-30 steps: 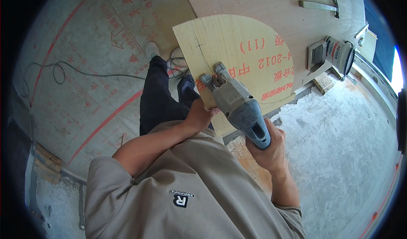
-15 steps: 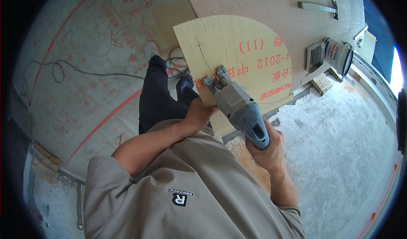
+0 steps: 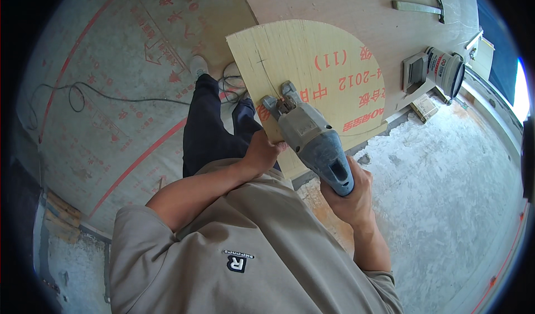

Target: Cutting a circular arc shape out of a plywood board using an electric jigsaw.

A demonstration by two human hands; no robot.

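A grey and blue jigsaw (image 3: 316, 137) rests with its forked shoe on a yellow plywood board (image 3: 301, 46) that has a curved far edge and red print. My right hand (image 3: 352, 197) is wrapped round the jigsaw's rear handle. The shoe straddles a pencil line that curves across the board, near its left edge; the blade itself I cannot make out. At the near left edge of the board my left hand (image 3: 263, 151) is closed on the plywood, its fingers partly hidden beneath it.
Under the plywood lies a large pale board (image 3: 334, 2), bearing a hammer (image 3: 418, 7) at the far right. A white bucket (image 3: 444, 71) and a grey tray-like object (image 3: 415, 73) stand to the right. A cable (image 3: 134, 98) trails over the printed floor covering by my feet.
The jigsaw's front has shifted slightly away and to the left along the pencil line. My right hand has moved with it; my left hand keeps its place.
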